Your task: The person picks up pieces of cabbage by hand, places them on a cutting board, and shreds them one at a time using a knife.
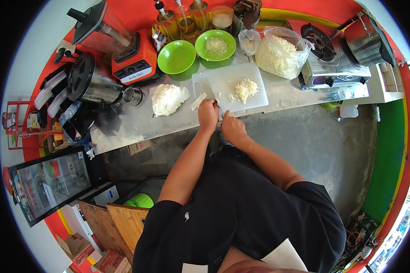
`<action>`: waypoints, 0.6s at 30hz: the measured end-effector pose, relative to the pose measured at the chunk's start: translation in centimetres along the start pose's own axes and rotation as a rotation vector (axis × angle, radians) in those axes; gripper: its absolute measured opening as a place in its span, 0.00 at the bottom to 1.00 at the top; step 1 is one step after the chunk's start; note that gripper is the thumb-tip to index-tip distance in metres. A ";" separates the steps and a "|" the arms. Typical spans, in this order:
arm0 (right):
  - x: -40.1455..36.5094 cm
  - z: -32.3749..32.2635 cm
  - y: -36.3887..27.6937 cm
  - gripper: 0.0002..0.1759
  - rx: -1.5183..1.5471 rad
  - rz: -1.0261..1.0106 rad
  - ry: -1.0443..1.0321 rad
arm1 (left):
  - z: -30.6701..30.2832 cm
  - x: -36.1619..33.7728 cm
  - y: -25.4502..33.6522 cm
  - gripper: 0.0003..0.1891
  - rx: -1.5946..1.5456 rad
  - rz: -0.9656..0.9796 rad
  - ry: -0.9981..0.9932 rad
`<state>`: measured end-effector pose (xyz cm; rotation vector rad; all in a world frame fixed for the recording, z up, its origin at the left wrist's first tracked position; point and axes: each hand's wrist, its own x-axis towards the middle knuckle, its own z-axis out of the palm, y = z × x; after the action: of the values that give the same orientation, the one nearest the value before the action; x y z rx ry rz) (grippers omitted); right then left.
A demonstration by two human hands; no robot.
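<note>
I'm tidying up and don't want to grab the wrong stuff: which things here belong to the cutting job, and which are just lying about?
Seemingly part of the job:
knife, in the right hand
white cutting board
shredded pile on it
green bowl with shreds

Probably just lying about:
red blender
metal cup
gas stove

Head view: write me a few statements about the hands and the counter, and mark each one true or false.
1. The right hand holds a knife. True.
2. The blender stands right of the stove. False: it stands well to the left.
3. A pile of shreds lies on the cutting board. True.
4. Both green bowls hold shreds. False: the right bowl does; the left bowl shows none.
5. A filled plastic bag sits beside the stove. True.
</note>
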<state>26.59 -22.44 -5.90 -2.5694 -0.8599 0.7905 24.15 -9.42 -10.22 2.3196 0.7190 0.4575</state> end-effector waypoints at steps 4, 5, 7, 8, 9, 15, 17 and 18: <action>0.6 -0.4 0.1 0.12 0.002 0.015 -0.001 | -0.1 0.7 0.0 0.05 -0.019 -0.094 -0.035; 0.6 -0.5 0.0 0.12 0.002 0.015 -0.002 | -0.1 0.6 0.0 0.04 -0.016 -0.130 -0.058; 0.6 -0.9 -0.5 0.13 -0.012 0.012 -0.009 | 0.0 0.5 -0.1 0.04 0.011 -0.116 -0.041; 0.6 -0.7 -0.6 0.13 -0.009 0.010 -0.009 | 0.0 0.5 -0.1 0.05 0.038 -0.101 -0.021; 0.4 -0.3 -0.5 0.13 -0.001 0.033 -0.007 | -0.1 0.5 -0.1 0.05 0.041 -0.100 -0.019; 0.9 0.1 -0.7 0.14 -0.047 0.023 -0.008 | -0.3 -0.3 0.0 0.05 0.043 -0.037 0.007; 1.0 -0.5 -0.8 0.14 -0.017 0.023 0.031 | -0.3 -0.4 0.2 0.06 0.062 -0.042 0.011; 0.7 -0.4 -0.9 0.14 -0.019 0.025 0.010 | -0.3 -0.6 0.5 0.06 0.058 -0.030 0.012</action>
<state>26.90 -21.39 -5.43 -2.6032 -0.8375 0.7798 23.69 -9.90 -9.73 2.3580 0.7819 0.4430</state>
